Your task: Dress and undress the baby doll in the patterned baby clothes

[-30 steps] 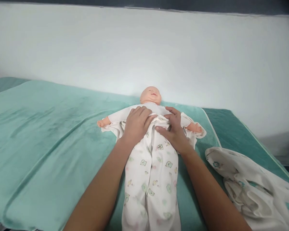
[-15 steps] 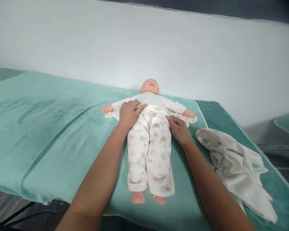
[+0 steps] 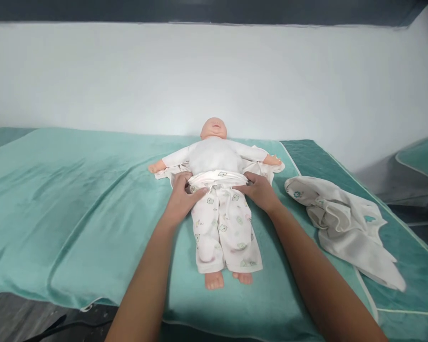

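A baby doll (image 3: 216, 154) lies on its back, arms spread, feet toward me. White printed trousers (image 3: 228, 228) cover its legs, their waist bunched in a folded band across the belly. My left hand (image 3: 183, 192) grips the trousers at the left side of the waist, thumb lying over the front. On the opposite side my right hand (image 3: 258, 190) pinches the waist the same way, its thumb pointing inward. Some fingertips are hidden behind the cloth. A light printed garment (image 3: 258, 168) is spread beneath the doll's back and arms.
To the right lies a crumpled white garment (image 3: 345, 221) with green-blue motifs. Green cloth (image 3: 103, 213) covers the bed, which meets a white wall (image 3: 214, 71) behind the doll. Dark floor and a cable (image 3: 74, 324) show below the bed's front left edge.
Both hands have shifted lower along the doll's waist, with thumbs now over the trouser front. The waist cloth is gathered into a thicker band. The view has tilted and levelled slightly.
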`<state>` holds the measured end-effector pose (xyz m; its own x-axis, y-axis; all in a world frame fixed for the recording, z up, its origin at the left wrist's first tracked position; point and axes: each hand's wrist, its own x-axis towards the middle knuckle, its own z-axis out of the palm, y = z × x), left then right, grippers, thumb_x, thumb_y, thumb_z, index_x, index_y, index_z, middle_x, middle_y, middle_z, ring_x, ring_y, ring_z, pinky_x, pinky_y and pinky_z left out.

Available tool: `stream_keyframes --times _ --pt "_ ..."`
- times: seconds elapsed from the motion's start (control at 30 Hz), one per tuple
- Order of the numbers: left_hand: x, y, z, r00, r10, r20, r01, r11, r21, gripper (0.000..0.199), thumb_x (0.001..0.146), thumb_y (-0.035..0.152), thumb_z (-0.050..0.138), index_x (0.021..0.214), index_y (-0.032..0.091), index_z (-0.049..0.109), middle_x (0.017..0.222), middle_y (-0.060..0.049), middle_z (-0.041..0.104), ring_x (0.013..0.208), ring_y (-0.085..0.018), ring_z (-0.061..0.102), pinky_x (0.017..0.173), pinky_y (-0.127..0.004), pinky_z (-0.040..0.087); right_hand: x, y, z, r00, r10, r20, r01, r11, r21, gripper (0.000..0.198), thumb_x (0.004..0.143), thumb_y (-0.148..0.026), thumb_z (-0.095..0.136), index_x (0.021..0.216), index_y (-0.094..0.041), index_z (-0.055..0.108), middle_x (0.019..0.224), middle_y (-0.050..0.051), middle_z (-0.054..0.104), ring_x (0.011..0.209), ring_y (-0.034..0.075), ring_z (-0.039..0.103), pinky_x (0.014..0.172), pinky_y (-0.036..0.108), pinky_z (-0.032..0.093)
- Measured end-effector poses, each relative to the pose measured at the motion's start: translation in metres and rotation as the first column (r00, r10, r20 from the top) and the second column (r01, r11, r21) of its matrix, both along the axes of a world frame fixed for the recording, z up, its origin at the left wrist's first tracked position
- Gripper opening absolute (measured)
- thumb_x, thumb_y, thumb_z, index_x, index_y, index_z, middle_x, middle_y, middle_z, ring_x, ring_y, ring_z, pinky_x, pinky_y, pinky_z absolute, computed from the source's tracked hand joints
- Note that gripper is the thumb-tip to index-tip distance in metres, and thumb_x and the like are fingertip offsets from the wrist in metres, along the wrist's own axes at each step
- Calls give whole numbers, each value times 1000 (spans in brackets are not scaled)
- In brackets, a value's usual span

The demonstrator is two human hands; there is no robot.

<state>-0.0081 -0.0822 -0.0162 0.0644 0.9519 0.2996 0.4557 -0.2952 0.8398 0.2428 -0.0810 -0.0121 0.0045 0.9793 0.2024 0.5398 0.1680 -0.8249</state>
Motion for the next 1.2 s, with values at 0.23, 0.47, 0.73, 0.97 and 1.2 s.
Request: stream_keyframes --times 0.23,0.47,0.73,0.97,1.2 --pt "6 -3 -1 996 62 -64 -44 967 252 27 77 33 73 77 21 48 121 -6 54 114 -22 53 93 -35 46 -19 -7 -6 975 -199 97 167 948 270 31 70 -26 55 55 -21 28 52 -5 27 56 11 28 56 28 21" --pt "17 20 -4 940 260 -221 -143 888 437 17 83 22 60 75 23 46 85 -3 59 90 -22 54 82 -37 44 -37 2 -6 967 -256 7 232 886 403 16 63 -14 45 62 -23 31 60 -4 36 61 13 34 59 29 25" --pt "22 29 -7 914 312 -260 -211 911 353 7 84 26 57 85 22 52 89 -4 61 92 -24 56 81 -35 41 -23 8 -7 987 38 -154 0 971 240 16 79 -32 58 83 -23 45 82 -3 46 74 14 42 69 27 36" --pt "19 11 -6 925 294 -240 -219 930 294 15 83 26 57 97 20 58 95 -5 64 92 -23 57 81 -33 41 -10 -7 -11 995 91 -42 -89 995 45 41 74 -56 69 85 -24 46 73 -5 42 66 13 37 64 27 33" --pt "13 -55 -12 931 287 -226 -260 955 140 9 82 29 58 86 20 57 77 -1 61 75 -19 54 70 -30 39 -16 -7 -18 999 -39 33 35 992 122 23 73 -41 63 77 -22 49 69 -4 47 67 15 41 66 28 33"
